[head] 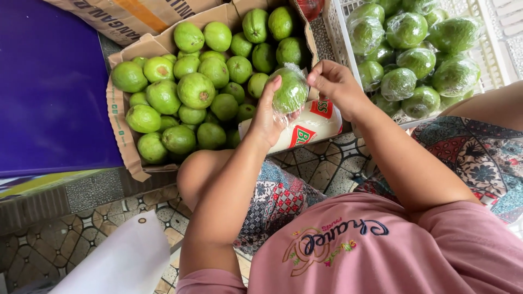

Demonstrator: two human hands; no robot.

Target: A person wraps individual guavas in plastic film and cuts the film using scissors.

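Note:
My left hand (265, 117) grips a green guava (291, 91) covered in clear plastic film, held up above my lap. My right hand (335, 83) pinches the film at the fruit's upper right edge, fingers closed on the wrap. Just below the fruit lies a white roll of plastic wrap (310, 128) with a red and green label. To the left, an open cardboard box (121, 130) holds several bare green guavas (195, 90). At the upper right, a white plastic crate (336, 32) holds several guavas (406, 30) each wrapped in film.
A purple flat surface (52, 81) fills the upper left. The floor has patterned tiles (81, 231). A white sheet or bag (122, 261) lies at the bottom left. My knees in patterned cloth (482, 158) sit under the crate and box.

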